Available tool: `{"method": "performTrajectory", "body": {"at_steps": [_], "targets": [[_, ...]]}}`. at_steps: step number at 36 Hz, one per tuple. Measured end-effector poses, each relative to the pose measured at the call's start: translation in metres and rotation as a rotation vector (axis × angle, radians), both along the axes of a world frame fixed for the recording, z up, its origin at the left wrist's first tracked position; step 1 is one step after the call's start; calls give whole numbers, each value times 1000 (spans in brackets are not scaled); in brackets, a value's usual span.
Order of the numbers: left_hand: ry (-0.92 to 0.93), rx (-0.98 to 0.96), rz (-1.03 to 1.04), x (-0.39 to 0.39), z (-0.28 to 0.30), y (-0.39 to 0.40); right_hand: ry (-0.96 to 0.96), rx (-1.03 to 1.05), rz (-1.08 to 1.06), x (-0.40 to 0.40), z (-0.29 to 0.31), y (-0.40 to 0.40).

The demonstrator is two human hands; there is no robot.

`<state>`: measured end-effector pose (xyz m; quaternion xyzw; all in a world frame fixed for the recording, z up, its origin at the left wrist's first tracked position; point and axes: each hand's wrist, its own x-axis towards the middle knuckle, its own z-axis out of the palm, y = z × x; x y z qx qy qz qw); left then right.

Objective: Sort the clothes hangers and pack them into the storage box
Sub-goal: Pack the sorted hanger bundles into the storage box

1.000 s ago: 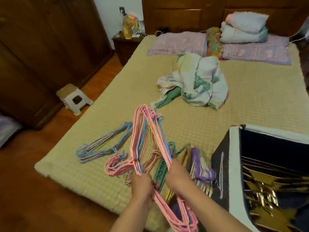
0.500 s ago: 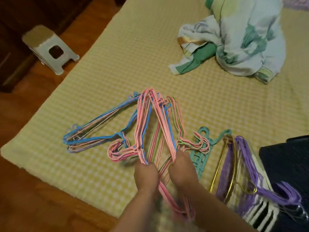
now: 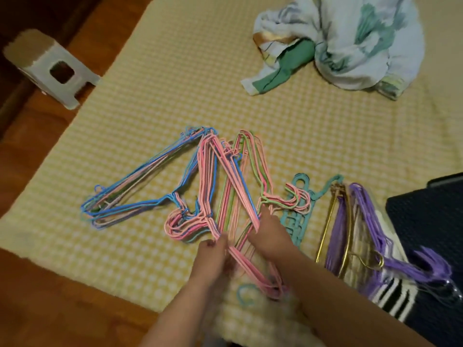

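A bundle of pink wire hangers (image 3: 215,186) lies low over the yellow bed mat (image 3: 155,101), and both my hands grip it near its lower end. My left hand (image 3: 213,254) holds the left strands, my right hand (image 3: 269,236) the right strands. A blue and pink hanger pile (image 3: 140,194) lies to the left. Green and pink hangers (image 3: 260,176), a teal plastic hanger (image 3: 298,216), gold hangers (image 3: 333,221) and purple hangers (image 3: 370,226) lie to the right. The dark storage box (image 3: 426,216) shows at the right edge.
A crumpled white and green cloth (image 3: 345,43) lies at the back right of the mat. A small white stool (image 3: 47,66) stands on the wooden floor (image 3: 45,296) at the left. A black and white striped thing (image 3: 395,294) lies under the purple hangers.
The view has tilted down and closer to the mat. The pink bundle, held raised a second ago, has come down onto the other hangers, with both hands still gripping it.
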<state>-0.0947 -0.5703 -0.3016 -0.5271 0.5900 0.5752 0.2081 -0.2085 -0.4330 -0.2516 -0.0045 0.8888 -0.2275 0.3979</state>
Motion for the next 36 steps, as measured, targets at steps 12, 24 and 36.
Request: {"method": "performTrajectory", "body": {"at_steps": [12, 24, 36], "targets": [[347, -4, -208, -45, 237, 129, 282, -334, -322, 16, 250, 161], [551, 258, -726, -73, 348, 366, 315, 29, -750, 88, 285, 515], [215, 40, -925, -79, 287, 541, 14, 18, -271, -4, 205, 661]]}}
